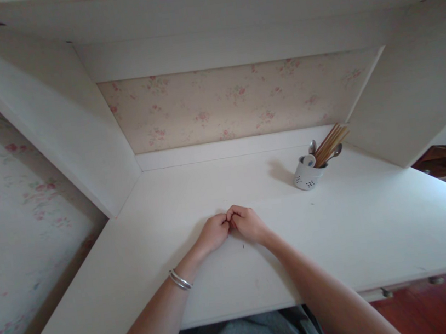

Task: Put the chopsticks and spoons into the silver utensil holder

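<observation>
My left hand (216, 231) rests on the white desk top (140, 289) with its fingers curled in. Two silver bangles (179, 280) circle the left wrist. Against it lies my right hand (249, 223), also closed, its knuckles touching the left fingers. No object shows in or between the two hands. To the right and farther back, apart from both hands, stands a white perforated utensil holder (306, 177). Several wooden chopsticks (330, 145) lean out of it to the right, along with metal spoons (312, 147) and a white-handled piece.
White side panels (52, 102) and an overhead shelf (225, 9) enclose the desk at left, right and above. Floral wallpaper (218, 104) covers the back. The rounded front edge runs close to my lap. Drawer knobs (387, 292) stick out below the edge at right.
</observation>
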Tool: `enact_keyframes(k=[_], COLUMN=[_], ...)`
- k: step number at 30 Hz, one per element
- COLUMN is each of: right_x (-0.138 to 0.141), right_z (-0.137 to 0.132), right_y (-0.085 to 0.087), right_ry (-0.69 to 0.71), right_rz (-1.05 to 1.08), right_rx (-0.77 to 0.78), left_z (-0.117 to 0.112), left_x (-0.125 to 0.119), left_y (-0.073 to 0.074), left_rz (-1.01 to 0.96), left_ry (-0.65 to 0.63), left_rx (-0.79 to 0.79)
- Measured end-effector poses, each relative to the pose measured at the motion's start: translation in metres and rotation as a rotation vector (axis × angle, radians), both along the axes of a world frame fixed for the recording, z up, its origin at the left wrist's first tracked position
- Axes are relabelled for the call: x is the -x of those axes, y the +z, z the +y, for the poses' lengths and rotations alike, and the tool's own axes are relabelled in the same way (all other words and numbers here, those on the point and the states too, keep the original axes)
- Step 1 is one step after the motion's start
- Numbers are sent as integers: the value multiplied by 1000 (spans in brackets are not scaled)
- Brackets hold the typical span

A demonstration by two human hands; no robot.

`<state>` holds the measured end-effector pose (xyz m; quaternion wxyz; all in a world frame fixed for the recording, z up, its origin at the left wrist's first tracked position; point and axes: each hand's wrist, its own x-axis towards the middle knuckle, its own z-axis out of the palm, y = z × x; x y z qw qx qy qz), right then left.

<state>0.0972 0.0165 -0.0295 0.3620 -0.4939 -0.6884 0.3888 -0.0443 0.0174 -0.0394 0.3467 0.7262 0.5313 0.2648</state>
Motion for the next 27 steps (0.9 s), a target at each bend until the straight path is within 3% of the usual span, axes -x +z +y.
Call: enact_keyframes(k=[18, 20, 22, 25, 27], right_x=[-2, -13, -35, -87, -125], right_z=[6, 11, 15, 18, 20], right_y=[0, 7, 15, 24, 24], right_ry=[-22, -128, -322, -766, -1062], right_rz=[37, 131, 267, 334, 214], right_rx=[22, 29, -14, -219, -335], left_z=[-1, -1, -1, -2, -4], left_x=[0, 0, 0, 0, -2], left_y=[1, -1, -2, 0, 3], left_rz=[-12, -37, -59, -81, -112], left_ry=[-10, -6, 11, 30, 37], left_rx=[18, 31, 62, 96, 103])
